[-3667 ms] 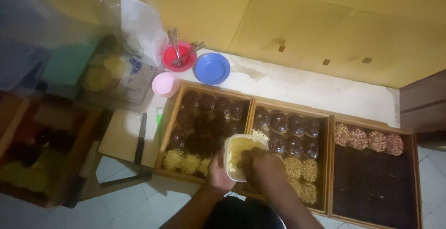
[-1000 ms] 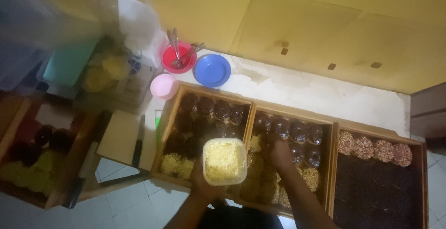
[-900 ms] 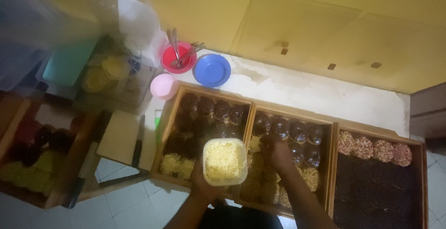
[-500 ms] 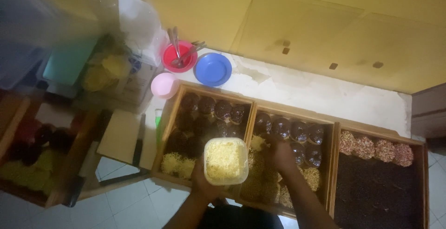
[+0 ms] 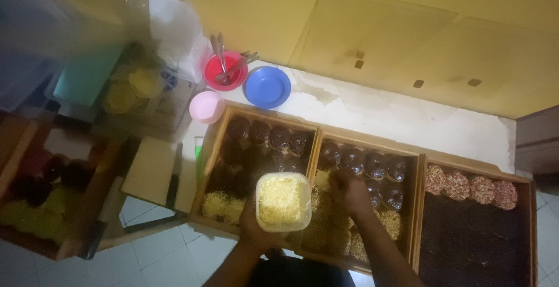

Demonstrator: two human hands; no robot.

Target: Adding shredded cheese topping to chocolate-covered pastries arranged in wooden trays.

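Note:
My left hand [image 5: 256, 233] holds a square clear tub of yellow shredded topping [image 5: 283, 201] from below, over the front edge of two wooden trays. My right hand [image 5: 349, 192] reaches into the middle wooden tray [image 5: 370, 145], fingers down among chocolate-glazed doughnuts [image 5: 365, 163]; whether it pinches anything cannot be told. The front rows of that tray carry doughnuts covered in yellow shreds [image 5: 389, 222]. The left wooden tray [image 5: 216, 142] holds dark glazed doughnuts [image 5: 269, 138] and a few shred-topped ones [image 5: 222, 206] at its near corner.
A third tray [image 5: 420, 205] on the right holds dark doughnuts and a back row of sprinkled ones [image 5: 470, 186]. Behind the trays stand a red bowl with utensils [image 5: 226, 70], a blue plate [image 5: 267, 86] and a pink cup [image 5: 207, 106]. More trays of doughnuts [image 5: 35, 194] lie at the left.
The tub has dropped slightly and stays over the tray fronts. My right hand has moved a little left and forward inside the middle tray, over the glazed doughnuts.

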